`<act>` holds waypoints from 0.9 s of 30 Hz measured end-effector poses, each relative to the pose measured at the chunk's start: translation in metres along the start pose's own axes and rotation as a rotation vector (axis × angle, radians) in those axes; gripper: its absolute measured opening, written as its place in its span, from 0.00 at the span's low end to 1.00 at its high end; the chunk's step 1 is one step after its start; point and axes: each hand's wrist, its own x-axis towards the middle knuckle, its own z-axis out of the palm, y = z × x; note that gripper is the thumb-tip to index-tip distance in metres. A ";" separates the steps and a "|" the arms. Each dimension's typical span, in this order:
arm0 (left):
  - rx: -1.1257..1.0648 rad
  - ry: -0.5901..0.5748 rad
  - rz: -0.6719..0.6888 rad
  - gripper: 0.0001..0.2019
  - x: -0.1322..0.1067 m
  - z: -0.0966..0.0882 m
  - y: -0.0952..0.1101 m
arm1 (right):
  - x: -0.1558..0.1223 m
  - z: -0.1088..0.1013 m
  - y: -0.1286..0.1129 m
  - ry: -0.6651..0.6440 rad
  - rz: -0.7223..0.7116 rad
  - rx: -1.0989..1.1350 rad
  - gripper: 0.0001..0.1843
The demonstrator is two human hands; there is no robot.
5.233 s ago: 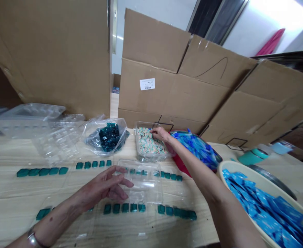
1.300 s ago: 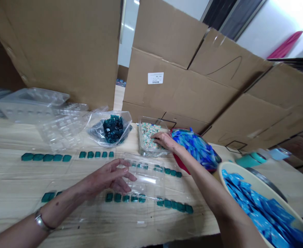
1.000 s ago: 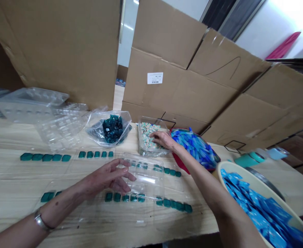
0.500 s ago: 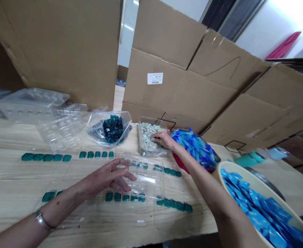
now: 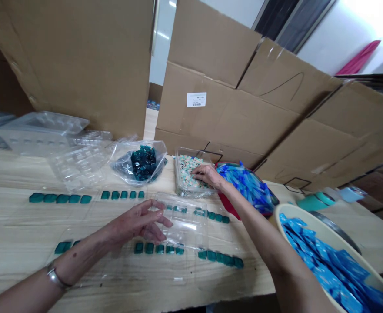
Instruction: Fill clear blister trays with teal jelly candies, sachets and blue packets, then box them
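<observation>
My right hand (image 5: 207, 174) reaches into a clear plastic box (image 5: 191, 192) full of small pale pieces with green and orange marks (image 5: 188, 164). Its fingers are bent and drawn together among the pieces; what lies between the fingertips is hidden. My left hand (image 5: 145, 221), fingers spread, is at the left edge of a clear plastic tray (image 5: 186, 237). Whether it touches the tray, I cannot tell. Short rows of dark green blocks (image 5: 158, 249) sit in clear trays on the table around this hand, some partly behind my left forearm.
Behind the trays lies a clear bag of dark green blocks (image 5: 144, 163). Clear empty trays (image 5: 77, 167) and a plastic bin (image 5: 41, 130) are at the left. On the right are a red tray of blue pen-like items (image 5: 246, 187) and a cream tub of blue packets (image 5: 328, 261). Cardboard (image 5: 224, 113) walls the back.
Almost nothing differs. My right hand stays in the box with a slight shift of its fingers, and my left hand holds its place. The view has moved very slightly.
</observation>
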 end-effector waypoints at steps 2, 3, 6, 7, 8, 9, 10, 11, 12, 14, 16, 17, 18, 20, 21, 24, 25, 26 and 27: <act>0.008 0.004 -0.002 0.21 0.000 0.001 0.000 | -0.001 0.002 0.004 0.003 0.041 0.011 0.08; 0.014 0.005 -0.004 0.20 -0.001 0.001 0.001 | -0.001 0.004 0.005 0.003 0.062 0.015 0.07; 0.013 0.011 -0.002 0.20 -0.001 0.002 0.001 | -0.001 0.007 0.007 0.033 0.117 0.039 0.08; 0.004 0.014 0.001 0.20 -0.001 0.002 0.001 | -0.002 0.008 0.007 0.057 0.138 0.059 0.09; -0.008 0.018 0.005 0.20 -0.001 0.003 0.001 | -0.002 0.007 0.006 0.084 0.166 0.094 0.09; -0.020 0.024 0.008 0.20 -0.001 0.003 0.002 | -0.003 0.005 0.004 0.113 0.201 0.151 0.09; -0.032 0.033 0.011 0.20 -0.001 0.003 0.002 | -0.004 0.003 0.002 0.147 0.243 0.233 0.10; -0.044 0.041 0.013 0.20 -0.001 0.004 0.003 | -0.005 0.000 -0.002 0.185 0.284 0.335 0.12; -0.058 0.050 0.014 0.20 -0.001 0.004 0.003 | -0.006 -0.004 -0.006 0.225 0.320 0.448 0.14; -0.089 0.073 0.022 0.19 0.000 0.005 0.003 | -0.010 -0.012 -0.022 0.300 0.359 0.665 0.18; -0.123 0.086 0.039 0.19 0.001 0.005 0.002 | -0.016 -0.020 -0.047 0.326 0.355 0.825 0.19; -0.139 0.088 0.056 0.18 0.001 0.004 0.001 | -0.019 -0.023 -0.063 0.311 0.350 0.877 0.19; -0.154 0.085 0.077 0.18 0.002 0.004 0.000 | -0.022 -0.024 -0.081 0.286 0.348 0.912 0.19; -0.183 0.052 0.122 0.17 0.003 0.002 -0.003 | -0.029 -0.025 -0.120 0.216 0.348 0.933 0.18; -0.200 0.023 0.141 0.16 0.004 0.000 -0.005 | -0.032 -0.024 -0.138 0.171 0.348 0.930 0.17; -0.239 -0.039 0.171 0.17 0.007 -0.005 -0.009 | -0.039 -0.017 -0.185 0.003 0.323 0.906 0.15; -0.244 -0.046 0.182 0.16 0.007 -0.006 -0.010 | -0.040 -0.013 -0.196 -0.045 0.303 0.891 0.14; -0.245 -0.050 0.191 0.16 0.007 -0.007 -0.010 | -0.040 -0.008 -0.204 -0.081 0.280 0.868 0.14; -0.242 -0.056 0.199 0.16 0.006 -0.007 -0.010 | -0.040 -0.004 -0.210 -0.103 0.255 0.835 0.13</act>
